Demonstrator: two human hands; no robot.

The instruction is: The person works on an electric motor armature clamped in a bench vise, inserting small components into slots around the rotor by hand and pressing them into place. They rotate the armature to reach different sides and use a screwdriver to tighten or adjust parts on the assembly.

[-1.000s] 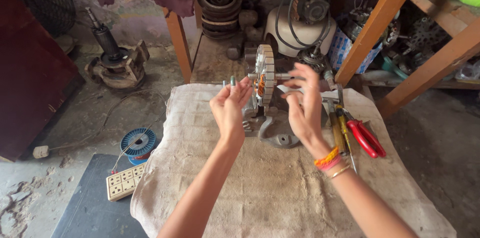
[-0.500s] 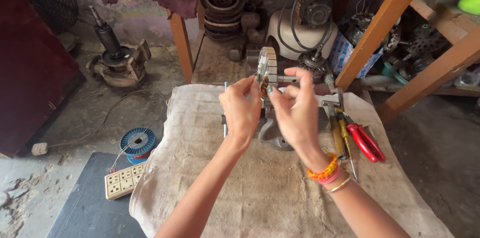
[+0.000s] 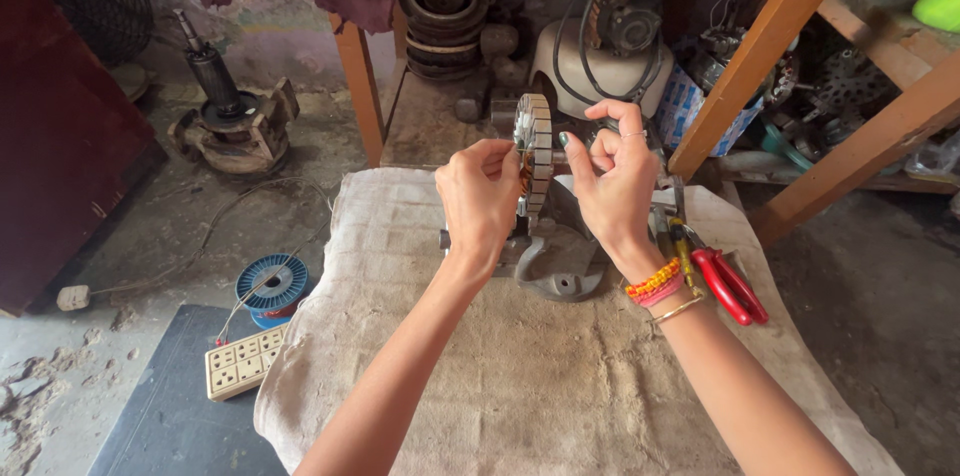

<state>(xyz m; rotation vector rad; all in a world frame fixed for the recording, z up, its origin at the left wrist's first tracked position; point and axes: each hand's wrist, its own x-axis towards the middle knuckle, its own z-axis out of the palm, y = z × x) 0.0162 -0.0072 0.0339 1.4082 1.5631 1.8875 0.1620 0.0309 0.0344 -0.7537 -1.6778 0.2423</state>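
A person's two bare hands work at a round laminated stator core (image 3: 535, 158) standing on edge in a grey metal winding stand (image 3: 552, 261), at the far middle of a table covered with coarse sackcloth (image 3: 540, 376). The left hand (image 3: 482, 198) sits at the core's 9 o'clock side, fingers curled in a loose fist with thumb and forefinger pinched together against the rim; whatever fine thing lies between them is too small to make out. The right hand (image 3: 612, 181) is at the core's 3 o'clock side, thumb and forefinger pinched near the stand's axle, the other fingers bent above. Coloured bead bracelets (image 3: 655, 286) circle the right wrist.

At 4 o'clock from the stand, red-handled pliers (image 3: 733, 286) lie on the cloth just beside the right forearm, with a yellow-handled tool (image 3: 684, 258) next to them. At 8 o'clock, off the cloth's edge, a blue spool of wire (image 3: 270, 286) stands on the floor near a cream power strip (image 3: 240, 362).

Behind the table, at 12 o'clock, a white motor housing (image 3: 600, 61) with black cables rests among stacked dark metal rings (image 3: 440, 21). At 10 o'clock, an old motor armature (image 3: 225, 111) stands upright on the concrete floor. Wooden frame beams (image 3: 790, 46) slant across the 2 o'clock corner.
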